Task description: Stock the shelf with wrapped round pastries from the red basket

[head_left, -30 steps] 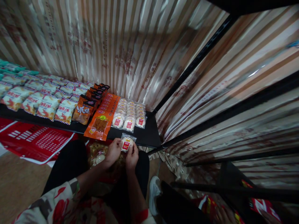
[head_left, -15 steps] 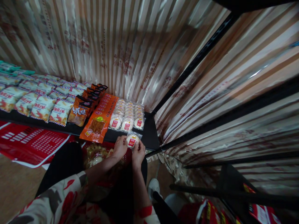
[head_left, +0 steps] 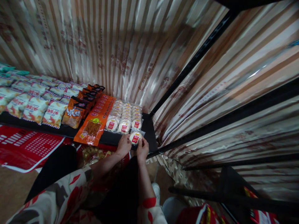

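A round white cake in a clear wrapper with a red label (head_left: 135,138) is pinched between my two hands, over the front edge of the black shelf (head_left: 149,135). On its left side are the closed fingers of my left hand (head_left: 123,146). My right hand (head_left: 142,150) grips its right side, thumb on the front. Just behind it, three columns of similar wrapped white cakes (head_left: 124,125) lie overlapping on the shelf. The held cake is in line with the right-hand column, close to its front piece; whether they touch I cannot tell.
Left of the cakes are a long orange snack packet (head_left: 94,123), orange-and-black bags (head_left: 74,112) and rows of white snack bags (head_left: 54,113). A black metal post (head_left: 187,68) rises at the right. Striped curtain (head_left: 130,46) hangs behind. Below lie wrapped goods (head_left: 90,154) and a red-and-white sheet (head_left: 30,146).
Both hands have moved slightly right with the wrapped cake, bringing it nearer the front of the right-hand column. The camera view has shifted a little.
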The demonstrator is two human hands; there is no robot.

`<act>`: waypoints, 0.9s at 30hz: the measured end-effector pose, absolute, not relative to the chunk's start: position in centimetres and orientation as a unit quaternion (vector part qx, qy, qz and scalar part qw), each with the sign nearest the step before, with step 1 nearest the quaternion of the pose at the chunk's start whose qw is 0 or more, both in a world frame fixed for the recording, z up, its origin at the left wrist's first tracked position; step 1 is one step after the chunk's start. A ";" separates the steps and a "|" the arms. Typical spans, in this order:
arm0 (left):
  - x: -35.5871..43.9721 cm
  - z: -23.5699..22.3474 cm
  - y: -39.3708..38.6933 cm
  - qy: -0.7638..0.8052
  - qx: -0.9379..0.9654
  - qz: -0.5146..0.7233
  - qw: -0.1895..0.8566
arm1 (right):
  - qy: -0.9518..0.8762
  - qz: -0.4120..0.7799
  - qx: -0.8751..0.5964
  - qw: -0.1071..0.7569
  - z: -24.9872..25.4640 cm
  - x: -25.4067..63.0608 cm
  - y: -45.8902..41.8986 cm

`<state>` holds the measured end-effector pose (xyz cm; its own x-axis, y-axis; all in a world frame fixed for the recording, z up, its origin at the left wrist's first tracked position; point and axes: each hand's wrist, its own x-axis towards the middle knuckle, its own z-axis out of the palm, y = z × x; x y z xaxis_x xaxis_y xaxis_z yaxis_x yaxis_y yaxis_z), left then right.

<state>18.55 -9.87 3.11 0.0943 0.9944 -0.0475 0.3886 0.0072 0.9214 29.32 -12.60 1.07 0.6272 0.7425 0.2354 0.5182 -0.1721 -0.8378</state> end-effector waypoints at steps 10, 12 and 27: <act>20.0 3.5 -9.1 0.572 0.641 0.329 0.392 | -0.423 0.102 -0.778 0.452 0.9 31.3 -11.0; 20.2 3.6 -9.1 0.576 0.641 0.320 0.394 | -0.421 0.093 -0.787 0.442 0.8 31.5 -10.6; 21.1 3.4 -8.9 0.557 0.650 0.336 0.393 | -0.416 0.102 -0.794 0.432 0.8 32.0 -8.6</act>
<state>21.12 -8.89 3.36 0.1532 0.9882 -0.0004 0.4600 -0.0710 0.8851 31.97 -8.59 0.79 0.6333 0.7482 0.1979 0.5725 -0.2807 -0.7704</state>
